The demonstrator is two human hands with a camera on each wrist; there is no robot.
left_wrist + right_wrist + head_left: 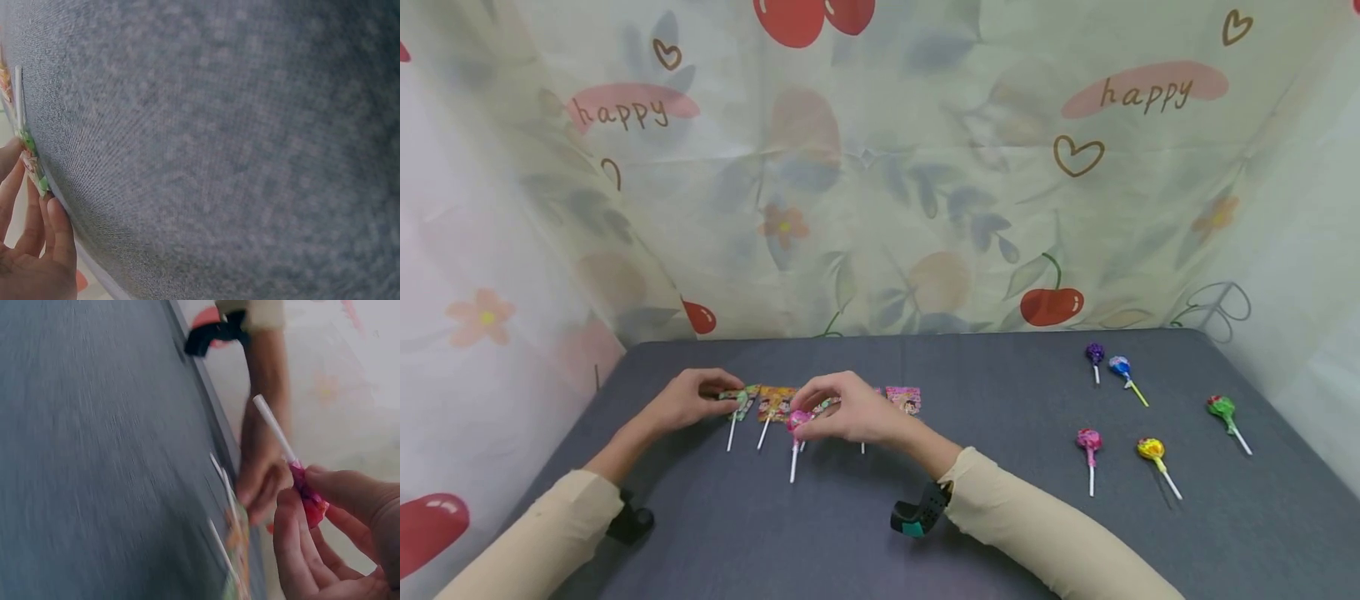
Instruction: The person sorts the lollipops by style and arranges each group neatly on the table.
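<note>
A row of flat, colourfully wrapped lollipops (775, 403) with white sticks lies at the left middle of the grey table (880, 517). My left hand (688, 400) pinches the leftmost one, a green-wrapped lollipop (741, 402) (30, 156), at its wrapper. My right hand (850, 410) pinches a pink round lollipop (798, 419) (307, 499) by its head, its white stick (274, 428) pointing toward me. In the right wrist view the pink lollipop is off the cloth, held between thumb and fingers (294, 550).
Several round lollipops lie apart on the right side of the table: purple (1095, 353), blue (1121, 367), green (1222, 407), pink (1088, 439) and yellow (1151, 450). A patterned curtain (880, 167) hangs behind the table and on both sides.
</note>
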